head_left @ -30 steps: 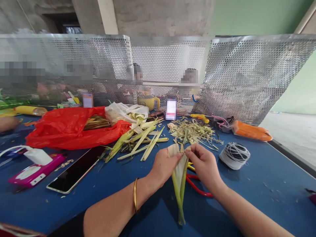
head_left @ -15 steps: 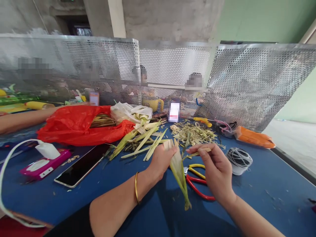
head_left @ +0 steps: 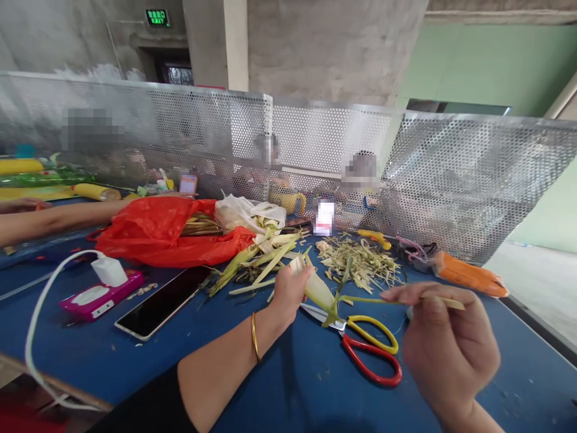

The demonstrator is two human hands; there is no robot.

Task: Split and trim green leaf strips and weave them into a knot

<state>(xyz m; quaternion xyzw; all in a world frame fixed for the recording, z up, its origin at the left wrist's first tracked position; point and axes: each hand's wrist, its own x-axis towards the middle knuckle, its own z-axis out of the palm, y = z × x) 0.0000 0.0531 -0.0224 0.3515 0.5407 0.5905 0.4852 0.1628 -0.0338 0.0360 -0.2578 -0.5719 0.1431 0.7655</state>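
Observation:
My left hand (head_left: 289, 294), with a gold bangle at the wrist, is closed around the upper part of a pale green corn husk (head_left: 321, 293). Pinched between the thumb and fingers of my right hand (head_left: 453, 349) is a narrow husk strip (head_left: 367, 299). It stretches from the lower end of the husk out to the right, still joined there as far as I can see. Scissors (head_left: 341, 325) with one yellow and one red handle lie on the table beneath the husk, between my hands. A ball of grey cord is mostly hidden behind my right hand.
Husk scraps (head_left: 360, 261) and loose husk leaves (head_left: 265, 258) lie ahead. A red plastic bag (head_left: 153, 231), a phone (head_left: 157, 307) and a magenta power strip (head_left: 101, 297) are leftward. An orange packet (head_left: 469, 273) lies right. Another person's arm (head_left: 67, 219) reaches in from the left.
My right hand has pulled away to the right and nearer, drawing a strip down and off the husk. My left hand keeps its hold. The scissors have come more into sight.

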